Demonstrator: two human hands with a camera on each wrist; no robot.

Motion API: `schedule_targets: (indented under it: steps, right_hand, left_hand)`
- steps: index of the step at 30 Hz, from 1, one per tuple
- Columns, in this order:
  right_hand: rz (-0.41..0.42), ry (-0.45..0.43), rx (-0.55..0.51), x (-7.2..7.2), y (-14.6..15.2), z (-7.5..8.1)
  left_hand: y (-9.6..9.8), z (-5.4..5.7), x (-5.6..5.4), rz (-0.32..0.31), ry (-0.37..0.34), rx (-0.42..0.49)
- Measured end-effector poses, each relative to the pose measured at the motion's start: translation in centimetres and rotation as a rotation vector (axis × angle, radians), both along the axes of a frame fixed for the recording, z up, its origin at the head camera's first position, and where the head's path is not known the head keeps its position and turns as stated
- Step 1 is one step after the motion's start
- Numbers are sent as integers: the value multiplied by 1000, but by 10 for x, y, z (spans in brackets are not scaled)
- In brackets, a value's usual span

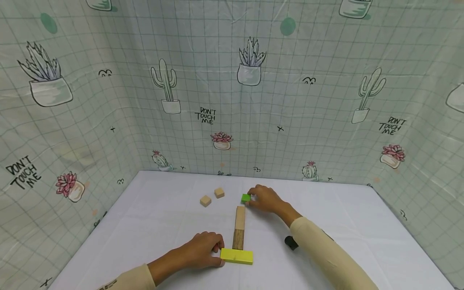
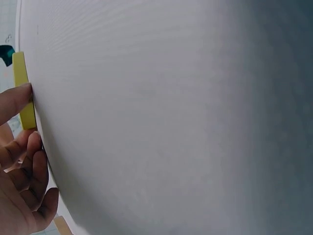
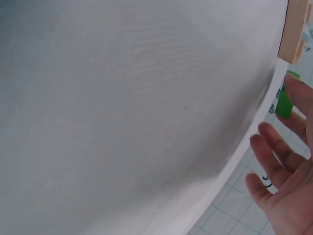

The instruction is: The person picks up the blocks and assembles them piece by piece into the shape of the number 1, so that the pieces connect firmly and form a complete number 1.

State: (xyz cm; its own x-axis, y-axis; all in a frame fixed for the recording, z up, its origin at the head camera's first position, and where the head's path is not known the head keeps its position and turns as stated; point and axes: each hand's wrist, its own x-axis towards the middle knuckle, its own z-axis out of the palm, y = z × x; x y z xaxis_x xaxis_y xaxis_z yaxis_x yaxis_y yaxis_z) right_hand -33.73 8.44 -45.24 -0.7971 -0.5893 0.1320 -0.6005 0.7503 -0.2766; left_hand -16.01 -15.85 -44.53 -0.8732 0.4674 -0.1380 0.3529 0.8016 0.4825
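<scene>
Yellow block (image 1: 237,256): flat on near part of table (image 1: 159,217), long side running L–R, its L end in L hand (image 1: 203,250).

Backdrop (image 1: 224,92): pale gridded cloth w/ cactus + succulent prints & "DON'T TOUCH ME" lettering; stands behind table and along both sides. Table: white top.

R sleeve (image 1: 330,253) & L sleeve (image 1: 135,278): both beige; R reaches in farther.

L hand: grasping yellow block btwn thumb & index; remaining fingers loosely bent (L wrist view). R hand (image 1: 265,198): out toward far edge, pinching green block (image 1: 245,198) btwn thumb & index; other fingers spread loose (R wrist view).

Light wood block (image 1: 240,218): in line w/ dark wood block (image 1: 238,239), end to end, pointing away from person. Near end of dark wood block is up against far side of yellow block, approx. mid-length; the three make an upside-down T.

Blk. object (image 1: 291,242): beside R sleeve, partly hidden by it; ID unclear.

Green block: just beyond far end of light wood block, slightly R of its line. Resting or lifted: can't tell.

Two pale wood cubes (image 1: 205,201): L of green block, near each other, small gap btwn.
</scene>
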Motion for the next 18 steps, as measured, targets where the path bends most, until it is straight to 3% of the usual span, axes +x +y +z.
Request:
schedule_targets:
  steps: [18]
  right_hand:
    - [72, -14, -29, -2, 12, -3]
  left_hand:
    - [2, 3, 1, 16, -25, -8]
